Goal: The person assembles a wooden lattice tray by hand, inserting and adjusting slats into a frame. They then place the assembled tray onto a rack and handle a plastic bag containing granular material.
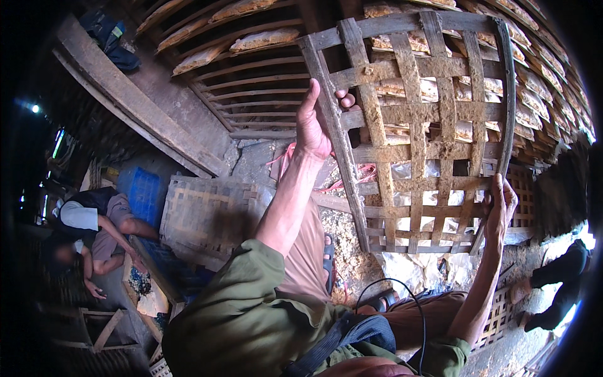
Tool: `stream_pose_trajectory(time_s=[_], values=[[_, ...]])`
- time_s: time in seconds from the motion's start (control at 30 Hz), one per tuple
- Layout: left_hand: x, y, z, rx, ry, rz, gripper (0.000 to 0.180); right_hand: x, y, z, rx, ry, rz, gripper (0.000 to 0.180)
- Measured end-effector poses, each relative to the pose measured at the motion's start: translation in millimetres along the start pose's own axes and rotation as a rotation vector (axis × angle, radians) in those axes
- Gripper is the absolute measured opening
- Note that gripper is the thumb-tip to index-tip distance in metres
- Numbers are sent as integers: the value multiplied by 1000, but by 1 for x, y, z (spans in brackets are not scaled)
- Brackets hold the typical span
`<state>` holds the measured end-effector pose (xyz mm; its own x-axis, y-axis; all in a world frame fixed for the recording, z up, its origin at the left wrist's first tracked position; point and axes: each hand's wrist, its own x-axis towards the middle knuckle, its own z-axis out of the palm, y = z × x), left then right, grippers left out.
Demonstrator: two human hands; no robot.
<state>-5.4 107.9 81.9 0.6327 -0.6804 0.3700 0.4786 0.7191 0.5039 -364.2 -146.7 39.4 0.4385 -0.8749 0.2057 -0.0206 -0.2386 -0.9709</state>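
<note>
I hold up a woven bamboo tray (433, 113), an open lattice of flat strips crusted with dried residue, tilted in front of me. My left hand (316, 119) grips its left edge, thumb toward me and fingers curled behind the frame. My right hand (500, 210) clasps the lower right edge. Both forearms rise from green sleeves at the bottom.
Wooden racks (251, 69) holding several loaded trays stand behind and to the right. Another woven tray (210, 213) leans low at centre left beside a blue crate (143, 191). A person (94, 226) crouches at the left. Another person's leg (559, 283) shows at the lower right.
</note>
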Motion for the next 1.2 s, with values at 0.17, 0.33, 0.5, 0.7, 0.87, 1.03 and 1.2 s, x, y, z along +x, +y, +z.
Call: stream_pose_trajectory(time_s=[0.17,0.33,0.5,0.7,0.87,1.03,1.2], values=[[1,-2,2,296,84,23,47,8,13,-2,-1,17,-26,41],[6,-6,1,765,367,198,50,7,16,-5,-204,16,-105,44],[10,-8,-6,896,432,256,76,-4,1,12,-225,21,-114,46],[9,-11,-4,979,445,212,77,-1,10,11,-263,52,-148,47],[11,-2,-11,756,146,192,57,7,15,-2,-201,57,-97,46],[6,-2,8,469,90,-12,32,15,21,-23,-95,63,-47,43],[8,-3,-14,525,-17,-39,38,14,6,-16,15,91,40,42]])
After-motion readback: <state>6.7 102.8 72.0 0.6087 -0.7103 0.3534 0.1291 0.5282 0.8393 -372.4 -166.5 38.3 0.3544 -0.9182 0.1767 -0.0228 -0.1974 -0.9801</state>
